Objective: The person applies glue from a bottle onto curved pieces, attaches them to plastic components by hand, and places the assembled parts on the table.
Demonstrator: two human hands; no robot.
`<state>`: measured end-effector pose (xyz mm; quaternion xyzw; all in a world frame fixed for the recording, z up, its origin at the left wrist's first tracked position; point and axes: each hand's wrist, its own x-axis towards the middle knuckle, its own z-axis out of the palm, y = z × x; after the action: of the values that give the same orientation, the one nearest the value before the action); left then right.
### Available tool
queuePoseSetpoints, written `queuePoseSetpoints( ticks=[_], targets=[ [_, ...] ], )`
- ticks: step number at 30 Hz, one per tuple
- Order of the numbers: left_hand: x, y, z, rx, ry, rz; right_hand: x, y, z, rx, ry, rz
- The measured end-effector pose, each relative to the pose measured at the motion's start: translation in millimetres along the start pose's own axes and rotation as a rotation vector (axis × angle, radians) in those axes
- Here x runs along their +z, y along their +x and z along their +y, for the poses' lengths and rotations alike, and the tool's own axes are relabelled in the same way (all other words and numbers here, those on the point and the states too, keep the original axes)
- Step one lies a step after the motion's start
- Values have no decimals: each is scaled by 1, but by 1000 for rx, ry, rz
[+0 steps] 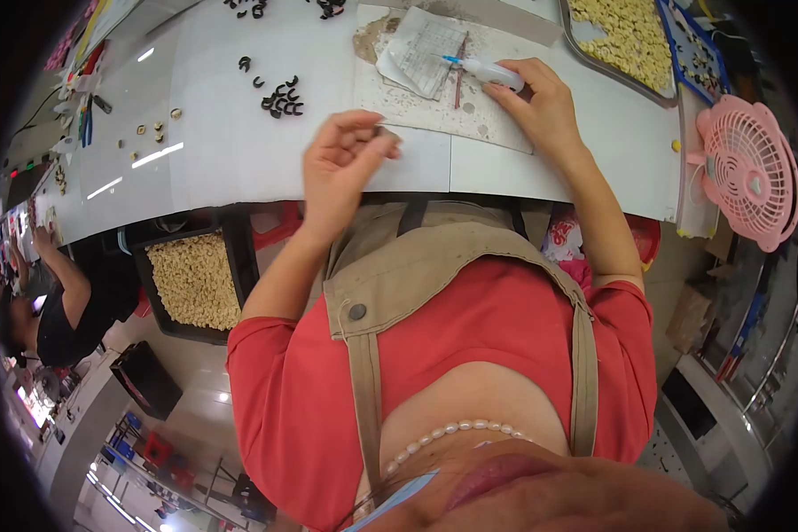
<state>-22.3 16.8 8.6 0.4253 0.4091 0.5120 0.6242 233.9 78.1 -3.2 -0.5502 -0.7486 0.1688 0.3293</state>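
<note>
Over the front part of the white table, my left hand [350, 160] is closed, with a small dark piece [383, 132] between thumb and fingers. My right hand [541, 102] grips a small white bottle [496, 74] with a blue tip, which points left over a written paper sheet [421, 58]. Beneath the paper lies a stained pale board [496, 124]. Several black curved pieces [283, 99] lie in a loose group on the table, up and left of my left hand. More black pieces [328, 7] are at the table's far side.
A metal tray [585, 58] of yellowish pieces and a blue tray [723, 78] stand at the far right. Beside them is a pink fan [749, 168]. A black crate [142, 266] of pale pieces sits below the table's left side. Another person [71, 306] works at the left.
</note>
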Motion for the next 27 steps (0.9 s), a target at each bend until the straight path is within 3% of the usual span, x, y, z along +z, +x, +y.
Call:
queuePoseSetpoints(
  ticks=[1,4,7,12,18,21,27],
  targets=[
    [7,-4,-6,-33,-76,-45,1,-3,-2,-61,-43,34],
    [20,-10,-11,-223,-181,-90,-15,-22,-30,320,259,-2],
    [31,-15,-13,-282,-323,-88,-18,-47,-50,371,692,191],
    [36,-17,-11,-340,-347,-62,-25,-72,-72,272,720,218],
    [33,-19,-9,-337,-339,-47,-24,-70,-84,39,380,228],
    [33,-20,-9,-336,-340,-43,-24,-67,-90,-29,353,202],
    [33,-21,-9,-341,-340,-45,-23,-64,-94,-51,310,201]
  ],
)
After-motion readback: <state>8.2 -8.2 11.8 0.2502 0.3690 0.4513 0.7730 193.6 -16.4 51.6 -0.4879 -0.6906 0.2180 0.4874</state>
